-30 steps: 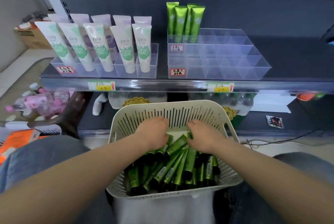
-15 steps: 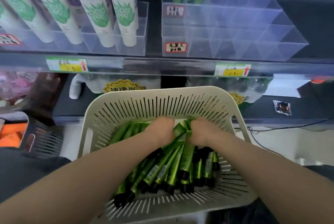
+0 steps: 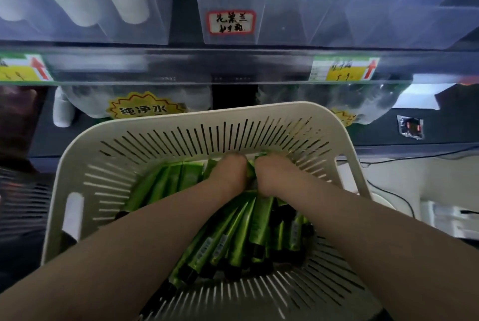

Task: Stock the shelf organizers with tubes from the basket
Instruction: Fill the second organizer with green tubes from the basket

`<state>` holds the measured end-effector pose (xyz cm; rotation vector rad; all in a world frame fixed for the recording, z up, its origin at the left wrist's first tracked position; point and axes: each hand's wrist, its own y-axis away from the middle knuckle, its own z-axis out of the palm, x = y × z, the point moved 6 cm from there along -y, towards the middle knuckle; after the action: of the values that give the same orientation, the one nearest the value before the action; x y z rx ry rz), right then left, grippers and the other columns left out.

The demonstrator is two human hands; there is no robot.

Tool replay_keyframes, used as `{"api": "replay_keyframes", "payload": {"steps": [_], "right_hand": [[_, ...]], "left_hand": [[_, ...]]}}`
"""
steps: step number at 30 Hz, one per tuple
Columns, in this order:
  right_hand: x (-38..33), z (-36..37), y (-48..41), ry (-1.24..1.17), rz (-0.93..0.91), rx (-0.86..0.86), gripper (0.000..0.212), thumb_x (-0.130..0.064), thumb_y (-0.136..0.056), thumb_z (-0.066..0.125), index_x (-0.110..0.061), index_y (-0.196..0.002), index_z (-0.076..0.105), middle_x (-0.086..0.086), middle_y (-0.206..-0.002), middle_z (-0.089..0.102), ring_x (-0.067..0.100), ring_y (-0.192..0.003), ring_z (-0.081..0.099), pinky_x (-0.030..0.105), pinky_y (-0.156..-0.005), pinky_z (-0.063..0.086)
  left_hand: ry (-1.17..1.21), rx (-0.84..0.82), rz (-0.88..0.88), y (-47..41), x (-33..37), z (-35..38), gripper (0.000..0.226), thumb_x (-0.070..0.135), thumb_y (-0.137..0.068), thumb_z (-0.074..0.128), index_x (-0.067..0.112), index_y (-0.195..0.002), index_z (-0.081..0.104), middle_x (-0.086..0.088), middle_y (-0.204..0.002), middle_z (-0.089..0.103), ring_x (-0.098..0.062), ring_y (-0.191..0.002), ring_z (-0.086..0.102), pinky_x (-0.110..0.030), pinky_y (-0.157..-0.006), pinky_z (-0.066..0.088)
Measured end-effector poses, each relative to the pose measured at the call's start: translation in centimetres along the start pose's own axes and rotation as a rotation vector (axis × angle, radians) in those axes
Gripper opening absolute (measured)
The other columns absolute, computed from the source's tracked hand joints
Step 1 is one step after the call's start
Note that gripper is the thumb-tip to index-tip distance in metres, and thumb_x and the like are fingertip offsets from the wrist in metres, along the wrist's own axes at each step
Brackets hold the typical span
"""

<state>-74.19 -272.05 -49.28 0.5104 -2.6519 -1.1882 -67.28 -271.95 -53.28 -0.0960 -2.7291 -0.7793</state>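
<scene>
Both hands have drawn together at the far wall of the cream slotted plastic basket [image 3: 197,117], and the view has dipped closer; left hand [image 3: 228,174] and right hand [image 3: 273,174] sit almost knuckle to knuckle; each grip looks clamped on the crimped ends of the glossy green black-capped tubes [image 3: 260,217], fingertips hidden; the tubes lie in the basket, none lifted; the clear divided plastic organizer [image 3: 337,9] above shows bare cells; a bunch seems gathered for lifting.

Two clear organizers [image 3: 324,17] sit on the shelf [image 3: 233,61].
</scene>
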Motion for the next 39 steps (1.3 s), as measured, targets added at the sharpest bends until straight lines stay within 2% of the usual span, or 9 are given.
{"api": "replay_keyframes", "payload": {"steps": [4, 6, 13, 17, 22, 30, 33, 36, 39], "right_hand": [[-0.3, 0.3, -0.3, -0.022, -0.004, -0.053, 0.032, -0.018, -0.087, 0.063, -0.008, -0.117, 0.058, 0.009, -0.112, 0.060, 0.020, -0.101, 0.058, 0.029, -0.082, 0.049], [-0.4, 0.6, -0.3, -0.047, -0.014, -0.111, 0.033, -0.018, -0.088, 0.063, -0.008, -0.118, 0.057, 0.005, -0.091, 0.056, 0.017, -0.086, 0.055, 0.026, -0.078, 0.047], [0.2, 0.4, 0.7, -0.156, -0.014, -0.191, 0.038, -0.021, -0.083, 0.069, -0.005, -0.116, 0.058, 0.002, -0.073, 0.047, 0.014, -0.068, 0.049, 0.024, -0.058, 0.044], [0.7, 0.4, 1.7, -0.383, 0.020, -0.202, 0.037, -0.009, -0.078, 0.073, -0.002, -0.111, 0.059, 0.007, -0.089, 0.058, 0.019, -0.073, 0.059, 0.026, -0.059, 0.051], [0.8, -0.4, 3.6, -0.506, -0.006, -0.158, 0.015, -0.001, -0.079, 0.070, -0.002, -0.092, 0.062, 0.006, -0.073, 0.056, 0.019, -0.063, 0.060, 0.032, -0.069, 0.057], [1.9, -3.8, 8.9, -0.654, -0.041, -0.005, 0.034, 0.000, -0.077, 0.073, 0.002, -0.109, 0.066, 0.012, -0.094, 0.063, 0.014, -0.058, 0.057, 0.014, -0.042, 0.048], [2.6, -5.5, 10.9, -0.663, -0.056, 0.091, 0.035, -0.002, -0.077, 0.073, 0.001, -0.112, 0.066, 0.005, -0.099, 0.064, 0.012, -0.059, 0.057, 0.015, -0.050, 0.052], [3.4, -7.4, 13.1, -0.669, -0.055, 0.199, 0.033, -0.005, -0.077, 0.074, -0.001, -0.109, 0.068, 0.006, -0.108, 0.068, 0.018, -0.069, 0.065, 0.029, -0.074, 0.058], [4.2, -9.7, 15.5, -0.642, -0.067, 0.312, 0.029, -0.009, -0.075, 0.077, -0.005, -0.103, 0.071, 0.007, -0.102, 0.070, 0.016, -0.067, 0.065, 0.028, -0.075, 0.057]], "left_hand": [[0.064, 0.007, -0.006, -0.3, 0.0, 0.0, 0.025, 0.015, -0.095, 0.048, 0.003, -0.115, 0.058, -0.017, -0.121, 0.056, -0.026, -0.108, 0.057, -0.031, -0.092, 0.044], [0.083, -0.003, -0.015, -0.2, -0.2, 0.3, 0.023, 0.015, -0.095, 0.048, 0.003, -0.112, 0.058, -0.016, -0.117, 0.058, -0.025, -0.104, 0.058, -0.031, -0.092, 0.047], [0.135, 0.007, -0.048, 1.0, -0.6, -1.3, 0.012, 0.019, -0.084, 0.065, 0.011, -0.081, 0.058, -0.005, -0.083, 0.056, -0.020, -0.078, 0.056, -0.028, -0.066, 0.045], [0.184, 0.042, -0.030, 2.3, -0.7, -3.0, 0.012, 0.018, -0.082, 0.066, 0.009, -0.090, 0.065, -0.007, -0.090, 0.065, -0.023, -0.086, 0.063, -0.030, -0.073, 0.052], [0.182, 0.112, 0.024, 4.8, -0.2, -5.8, 0.008, 0.018, -0.079, 0.068, 0.012, -0.082, 0.064, -0.003, -0.083, 0.062, -0.021, -0.082, 0.061, -0.027, -0.069, 0.048], [0.159, 0.202, 0.040, 9.0, 0.3, -10.1, 0.014, 0.019, -0.080, 0.068, 0.013, -0.092, 0.067, -0.005, -0.095, 0.066, -0.022, -0.093, 0.061, -0.028, -0.080, 0.047], [0.156, 0.247, 0.055, 10.7, 1.3, -12.2, 0.021, 0.018, -0.080, 0.069, 0.013, -0.100, 0.067, -0.007, -0.102, 0.067, -0.024, -0.099, 0.061, -0.030, -0.084, 0.047], [0.137, 0.306, 0.099, 12.4, 2.5, -14.6, 0.025, 0.018, -0.080, 0.069, 0.010, -0.104, 0.067, -0.008, -0.107, 0.067, -0.025, -0.103, 0.061, -0.026, -0.082, 0.044], [0.109, 0.353, 0.134, 14.1, 4.0, -17.1, 0.020, 0.019, -0.080, 0.070, 0.010, -0.098, 0.067, -0.007, -0.100, 0.067, -0.024, -0.097, 0.060, -0.022, -0.071, 0.034]]}}
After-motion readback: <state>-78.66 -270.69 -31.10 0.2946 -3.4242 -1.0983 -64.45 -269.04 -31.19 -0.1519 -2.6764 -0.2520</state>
